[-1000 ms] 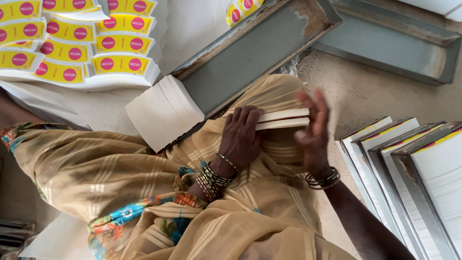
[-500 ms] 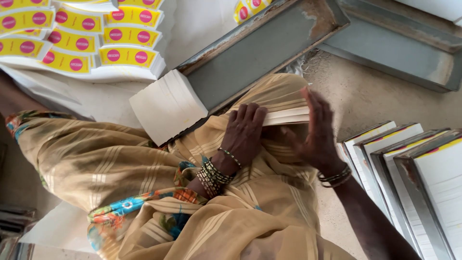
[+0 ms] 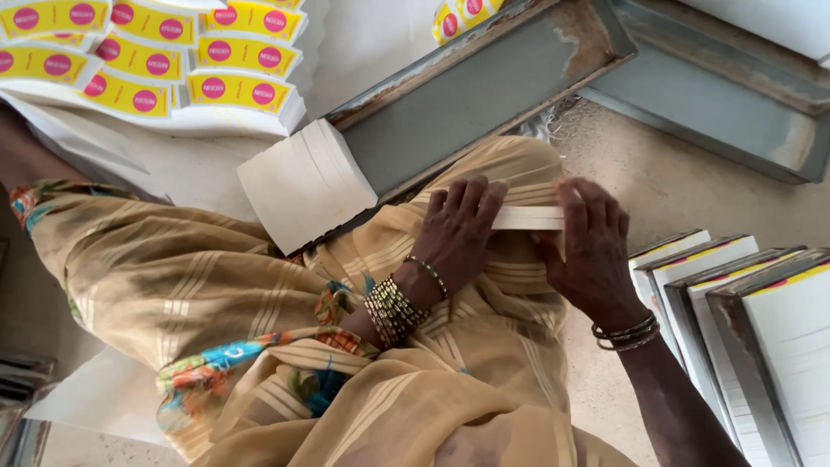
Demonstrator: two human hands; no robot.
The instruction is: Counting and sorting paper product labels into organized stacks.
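A thin stack of white paper sheets (image 3: pixel 529 217) rests on my lap, which is draped in tan striped cloth (image 3: pixel 216 285). My left hand (image 3: pixel 462 227), with bangles at the wrist, presses down on the stack's left end. My right hand (image 3: pixel 592 246) lies over the stack's right end, fingers closed on it. A thicker white stack of sheets (image 3: pixel 304 183) leans against a grey metal tray (image 3: pixel 484 86) just left of my hands.
Piles of yellow labels with pink circles (image 3: pixel 156 60) lie at the top left on white sheets. A second grey metal tray (image 3: pixel 718 95) sits at the top right. Metal-edged holders with white stacks (image 3: pixel 743 320) stand at the right on the concrete floor (image 3: pixel 674 186).
My right hand has come down from raised and spread to lying flat on the right end of the thin stack. My left hand stays on the stack.
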